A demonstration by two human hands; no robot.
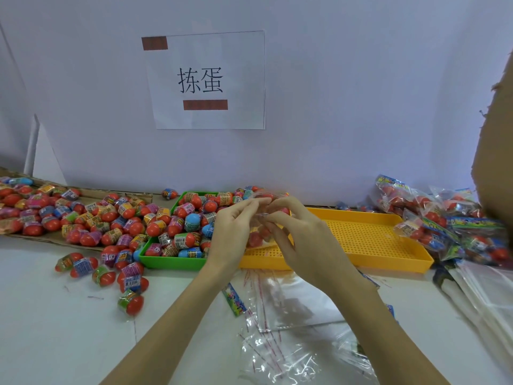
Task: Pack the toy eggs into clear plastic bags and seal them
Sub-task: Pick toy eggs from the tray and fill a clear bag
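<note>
Pinching the top edge of a clear plastic bag (261, 232), both hands meet above the near-left corner of the yellow tray (369, 237). From the head camera, the left hand (236, 232) has its fingers curled, thumb and fingertips closed on the bag's mouth; the right hand (299, 234) curls the same way and grips the same edge just beside it. Red toy eggs show through the bag, which hangs between the hands over the tray's left end. Left of the yellow tray and touching it sits a green tray (166, 258) heaped with loose toy eggs (191, 218), and more eggs spread further left over a cardboard sheet (41, 238) and the white table (55, 329). Right of the yellow tray lies a pile of filled bags (444, 218). Nearer than the tray, under the forearms, lie empty clear bags (291, 304). Behind it, on the wall, hangs a paper sign (206, 80).
</note>
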